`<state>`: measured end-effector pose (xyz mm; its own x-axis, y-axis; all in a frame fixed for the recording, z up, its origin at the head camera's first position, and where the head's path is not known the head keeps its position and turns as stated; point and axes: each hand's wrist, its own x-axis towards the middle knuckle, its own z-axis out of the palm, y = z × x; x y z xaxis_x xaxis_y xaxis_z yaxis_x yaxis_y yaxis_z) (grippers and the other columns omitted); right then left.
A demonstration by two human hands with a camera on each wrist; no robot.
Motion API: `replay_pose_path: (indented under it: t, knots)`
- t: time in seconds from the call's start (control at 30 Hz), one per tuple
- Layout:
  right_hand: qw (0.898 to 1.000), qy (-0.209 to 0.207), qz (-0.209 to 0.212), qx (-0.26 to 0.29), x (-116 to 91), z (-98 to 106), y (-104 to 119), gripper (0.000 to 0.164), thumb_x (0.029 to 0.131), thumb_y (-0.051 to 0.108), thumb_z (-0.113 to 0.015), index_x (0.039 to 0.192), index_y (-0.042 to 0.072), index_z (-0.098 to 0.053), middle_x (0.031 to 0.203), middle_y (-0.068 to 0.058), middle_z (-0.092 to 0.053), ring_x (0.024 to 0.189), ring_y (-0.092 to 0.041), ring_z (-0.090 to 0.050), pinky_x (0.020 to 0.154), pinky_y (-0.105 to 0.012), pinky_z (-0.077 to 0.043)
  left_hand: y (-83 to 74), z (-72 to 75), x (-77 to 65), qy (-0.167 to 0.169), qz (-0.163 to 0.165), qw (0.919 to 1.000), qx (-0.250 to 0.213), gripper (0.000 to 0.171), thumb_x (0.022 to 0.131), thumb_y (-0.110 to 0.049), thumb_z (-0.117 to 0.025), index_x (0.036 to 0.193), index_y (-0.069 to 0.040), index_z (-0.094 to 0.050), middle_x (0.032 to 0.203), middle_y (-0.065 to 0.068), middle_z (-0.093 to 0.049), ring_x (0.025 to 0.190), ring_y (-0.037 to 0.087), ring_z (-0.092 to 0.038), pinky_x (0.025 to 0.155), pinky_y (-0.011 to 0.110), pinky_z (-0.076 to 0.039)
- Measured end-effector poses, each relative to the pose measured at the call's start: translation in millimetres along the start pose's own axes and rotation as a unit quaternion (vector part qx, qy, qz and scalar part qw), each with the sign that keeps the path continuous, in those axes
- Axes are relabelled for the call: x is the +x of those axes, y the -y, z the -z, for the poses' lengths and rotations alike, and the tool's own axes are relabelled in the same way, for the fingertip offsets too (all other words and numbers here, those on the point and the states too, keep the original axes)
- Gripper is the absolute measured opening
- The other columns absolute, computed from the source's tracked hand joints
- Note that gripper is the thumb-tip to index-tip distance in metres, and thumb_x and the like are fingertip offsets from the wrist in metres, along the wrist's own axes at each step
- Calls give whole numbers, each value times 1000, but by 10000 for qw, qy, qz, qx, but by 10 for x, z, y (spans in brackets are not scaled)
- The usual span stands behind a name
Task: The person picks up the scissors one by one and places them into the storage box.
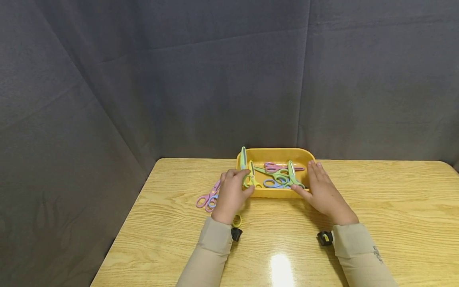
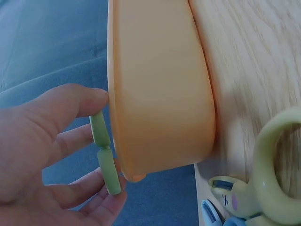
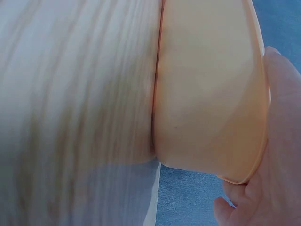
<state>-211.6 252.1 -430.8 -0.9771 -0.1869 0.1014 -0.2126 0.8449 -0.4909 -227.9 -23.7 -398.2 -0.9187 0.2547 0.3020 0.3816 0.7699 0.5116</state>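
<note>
A yellow plastic bin (image 1: 279,194) stands near the table's back edge with several child's scissors inside: pink (image 1: 273,168), blue (image 1: 269,183), yellow (image 1: 252,172) and green (image 1: 291,170). Over its left end, my left hand (image 1: 232,190) holds green scissors (image 1: 243,158), blades pointing away. The left wrist view shows their green handle (image 2: 107,162) between thumb and fingers, beside the bin's rim. My right hand (image 1: 326,197) rests on the bin's right front corner, thumb at the front rim and fingers extended along the right side. Its palm is hidden.
Left of the bin, pink scissors (image 1: 201,201) and blue-handled scissors (image 1: 212,201) lie on the wooden table (image 1: 161,223). A yellow scissors handle (image 1: 237,221) shows beside my left wrist. A grey curtain (image 1: 222,79) hangs behind the table and along its left side.
</note>
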Motion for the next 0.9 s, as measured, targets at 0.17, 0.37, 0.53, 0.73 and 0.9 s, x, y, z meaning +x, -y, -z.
replay_pose_path:
  t: [0.17, 0.37, 0.53, 0.73, 0.9]
  knots:
    - [10000, -1, -4, -1, -5, -4, -11, 102, 102, 59, -48, 155, -15, -5, 164, -34, -2, 152, -48, 2, 123, -54, -2, -14, -24, 7, 62, 5, 10000, 24, 44, 90, -20, -79, 131, -9, -68, 124, 19, -64, 120, 39, -52, 98, 46, -48]
    - [10000, 0, -1, 7, -9, -28, -28, 102, 101, 59, -49, 155, -16, -6, 163, -34, -3, 153, -47, 3, 123, -54, -3, -20, -57, 5, 57, 2, 10000, -50, 43, 90, -19, -79, 131, -9, -69, 123, 19, -63, 118, 39, -52, 96, 46, -49]
    - [10000, -19, 31, -71, -6, -39, -44, 101, 102, 59, -49, 155, -16, -6, 163, -35, -4, 152, -48, 1, 122, -57, -5, -22, -91, 13, 59, -58, 9999, -61, 44, 92, -19, -78, 133, -9, -67, 125, 20, -62, 118, 39, -52, 96, 46, -49]
    - [9999, 17, 38, -107, -5, -25, -22, 102, 102, 60, -48, 156, -15, -5, 163, -34, -3, 152, -48, 1, 121, -61, -7, -54, -125, 56, 160, -58, 9998, 128, 44, 93, -20, -77, 135, -11, -67, 130, 19, -61, 120, 37, -51, 96, 45, -50]
    - [9996, -33, -1, -278, 6, -7, -11, 101, 102, 60, -47, 156, -15, -6, 164, -34, -4, 152, -48, -1, 120, -62, -7, -100, -136, 136, 355, -94, 9988, 316, 44, 94, -23, -76, 135, -13, -67, 134, 19, -59, 121, 35, -50, 93, 41, -51]
